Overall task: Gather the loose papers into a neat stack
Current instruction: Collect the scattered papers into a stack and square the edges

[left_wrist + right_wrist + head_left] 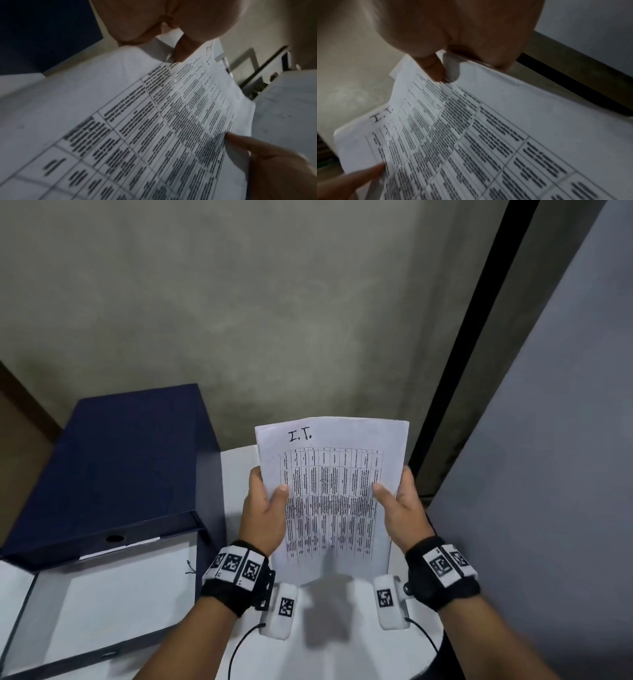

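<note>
A bundle of white papers [330, 494] with a printed table and a handwritten "I.T." at the top stands upright above a small white table [236, 470]. My left hand [265, 501] grips its left edge, thumb on the front sheet. My right hand [399, 501] grips the right edge the same way. In the left wrist view the papers [154, 121] fill the frame, with the left thumb [183, 52] pressing on them. The right wrist view shows the papers [471, 135] under the right thumb [435, 70]. The bundle's bottom edge is just above the table top.
A dark blue box file [113, 467] lies on the left, beside an open file tray with white sheets [113, 594] inside. A grey wall [274, 302] rises behind the table, and a grey panel [548, 474] with a black strip stands at the right.
</note>
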`<act>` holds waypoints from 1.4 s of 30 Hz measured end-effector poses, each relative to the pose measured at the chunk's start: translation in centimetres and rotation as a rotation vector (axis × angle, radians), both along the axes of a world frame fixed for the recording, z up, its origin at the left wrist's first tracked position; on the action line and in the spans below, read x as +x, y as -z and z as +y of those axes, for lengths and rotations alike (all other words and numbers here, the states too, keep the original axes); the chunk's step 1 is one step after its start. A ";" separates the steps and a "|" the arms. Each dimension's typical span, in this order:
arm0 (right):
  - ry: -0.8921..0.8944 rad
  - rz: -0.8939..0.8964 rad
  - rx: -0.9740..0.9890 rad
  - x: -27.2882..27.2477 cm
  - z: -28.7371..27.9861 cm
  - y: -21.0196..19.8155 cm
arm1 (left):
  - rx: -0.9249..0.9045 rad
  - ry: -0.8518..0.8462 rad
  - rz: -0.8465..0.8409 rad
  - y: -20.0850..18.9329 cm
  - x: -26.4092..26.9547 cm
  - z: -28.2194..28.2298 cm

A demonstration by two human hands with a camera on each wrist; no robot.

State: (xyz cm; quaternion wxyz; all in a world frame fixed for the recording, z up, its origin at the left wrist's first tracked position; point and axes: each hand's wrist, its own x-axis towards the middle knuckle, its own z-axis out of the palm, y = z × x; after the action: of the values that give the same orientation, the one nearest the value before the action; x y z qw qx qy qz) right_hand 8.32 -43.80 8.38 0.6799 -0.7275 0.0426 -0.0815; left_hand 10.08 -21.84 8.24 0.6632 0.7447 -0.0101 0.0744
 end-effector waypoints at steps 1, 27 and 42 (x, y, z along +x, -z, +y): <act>0.021 -0.027 -0.025 -0.2 0.3 0.0 | 0.008 -0.015 -0.025 -0.1 -0.1 0.0; 0.169 -0.112 -0.038 -2.1 2.3 2.9 | 0.067 -0.041 -0.031 3.1 -1.7 0.9; 0.175 -0.156 -0.074 -1.0 2.1 2.4 | 0.029 -0.053 -0.124 2.1 -0.3 1.7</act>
State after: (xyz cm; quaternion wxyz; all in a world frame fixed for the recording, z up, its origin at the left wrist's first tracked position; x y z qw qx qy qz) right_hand 7.28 -41.69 5.96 0.6442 -0.7370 0.0501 -0.1985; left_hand 9.75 -20.19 6.17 0.6483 0.7481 -0.0324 0.1378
